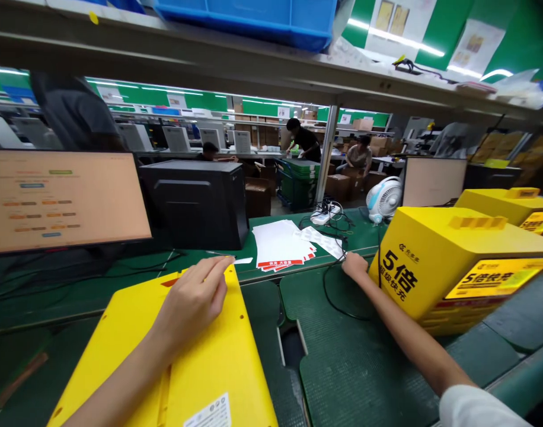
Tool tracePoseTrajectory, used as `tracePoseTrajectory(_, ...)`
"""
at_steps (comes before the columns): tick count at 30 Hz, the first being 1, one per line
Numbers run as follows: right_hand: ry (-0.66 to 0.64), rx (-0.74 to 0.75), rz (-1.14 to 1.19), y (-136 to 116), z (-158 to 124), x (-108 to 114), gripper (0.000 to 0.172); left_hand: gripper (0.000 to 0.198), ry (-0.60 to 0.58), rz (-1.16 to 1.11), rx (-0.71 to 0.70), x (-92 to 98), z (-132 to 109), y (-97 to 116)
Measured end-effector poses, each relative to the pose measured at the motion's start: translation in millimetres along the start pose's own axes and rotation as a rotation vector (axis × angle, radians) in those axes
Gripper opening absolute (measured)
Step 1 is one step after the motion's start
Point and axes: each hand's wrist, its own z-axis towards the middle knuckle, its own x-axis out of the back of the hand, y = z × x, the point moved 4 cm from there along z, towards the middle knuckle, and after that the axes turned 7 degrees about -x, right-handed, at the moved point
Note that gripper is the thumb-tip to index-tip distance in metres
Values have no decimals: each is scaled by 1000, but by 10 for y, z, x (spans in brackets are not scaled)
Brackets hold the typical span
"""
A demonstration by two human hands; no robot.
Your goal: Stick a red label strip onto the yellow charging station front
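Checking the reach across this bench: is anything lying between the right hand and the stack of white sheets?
Nothing solid blocks it. The right hand rests on the green mat just right of the white sheets; only a thin black cable runs across the gap beside the fingers.

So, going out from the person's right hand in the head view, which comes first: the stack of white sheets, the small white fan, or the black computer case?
1. Stack of white sheets: just up and left of the right hand, on the green bench.
2. Small white fan: behind the hand, slightly to its right.
3. Black computer case: far off to the left, beyond the sheets.
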Motion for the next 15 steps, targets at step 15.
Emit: tracePoseTrajectory(15,0,237,-119,-54,-288,507,29,32,0,22,-13,-14,64,-33)
